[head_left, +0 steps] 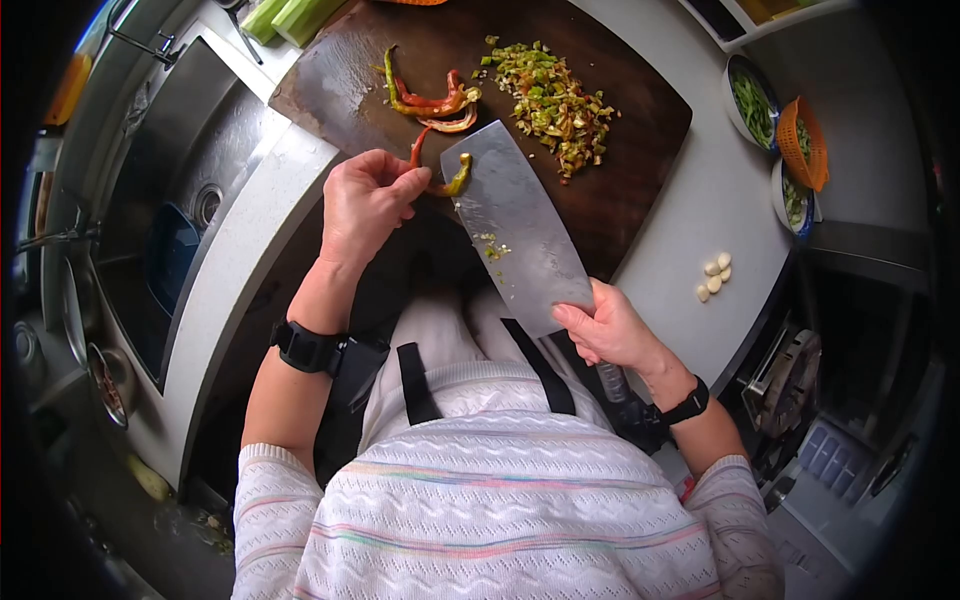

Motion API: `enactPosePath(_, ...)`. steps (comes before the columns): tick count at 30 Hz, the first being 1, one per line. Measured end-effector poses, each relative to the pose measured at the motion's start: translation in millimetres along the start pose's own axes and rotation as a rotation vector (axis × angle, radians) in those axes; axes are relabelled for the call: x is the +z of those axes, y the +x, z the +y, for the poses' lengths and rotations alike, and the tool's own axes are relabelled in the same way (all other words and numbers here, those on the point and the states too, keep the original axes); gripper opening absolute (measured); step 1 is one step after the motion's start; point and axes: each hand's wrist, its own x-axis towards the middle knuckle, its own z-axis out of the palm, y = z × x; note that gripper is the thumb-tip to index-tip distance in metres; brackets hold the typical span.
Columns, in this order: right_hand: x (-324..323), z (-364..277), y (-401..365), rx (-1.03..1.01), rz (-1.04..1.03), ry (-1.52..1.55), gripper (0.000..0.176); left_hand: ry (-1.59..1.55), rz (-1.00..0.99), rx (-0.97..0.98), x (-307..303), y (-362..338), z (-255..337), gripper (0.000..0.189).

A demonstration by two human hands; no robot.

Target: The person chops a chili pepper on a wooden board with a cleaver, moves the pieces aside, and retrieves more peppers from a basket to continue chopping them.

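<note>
My left hand [366, 205] pinches a split chili pepper [458, 180], red at one end and green at the other, over the near edge of the dark cutting board [650, 110]. My right hand [612, 328] grips the handle of a broad cleaver [520, 225]. Its blade slants up to the left, the far end overlapping the board and close to the held pepper. Small bits of chopped pepper cling to the flat of the blade. Farther back on the board lie more red and green chili peppers [440, 100], left of a pile of chopped peppers [555, 105].
A metal sink [215, 130] lies to my left, with green stalks [300, 18] behind it. Several peeled garlic cloves [714, 277] rest on the white counter [680, 215] to the right. Beyond them stand bowls of cut greens [752, 105] and an orange basket [808, 150].
</note>
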Motion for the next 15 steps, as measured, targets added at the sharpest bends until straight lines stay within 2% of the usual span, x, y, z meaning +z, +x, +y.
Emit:
enactPosePath(2, -3, 1, -2, 0.015, 0.001, 0.015, 0.015, 0.124, -0.011, -0.048, -2, -4, 1, 0.022)
enactPosePath(6, -2, 1, -2, 0.025, -0.040, 0.062, 0.014, 0.100, 0.011, -0.035, 1, -9, -11, 0.025)
enactPosePath(11, 3, 1, 3, 0.036, -0.070, 0.106, 0.013, -0.131, -0.017, -0.173, 2, -14, -10, 0.027)
enactPosePath(15, 5, 6, 7, 0.018, -0.059, 0.082, 0.014, -0.152, -0.048, -0.174, -1, -14, -14, 0.030)
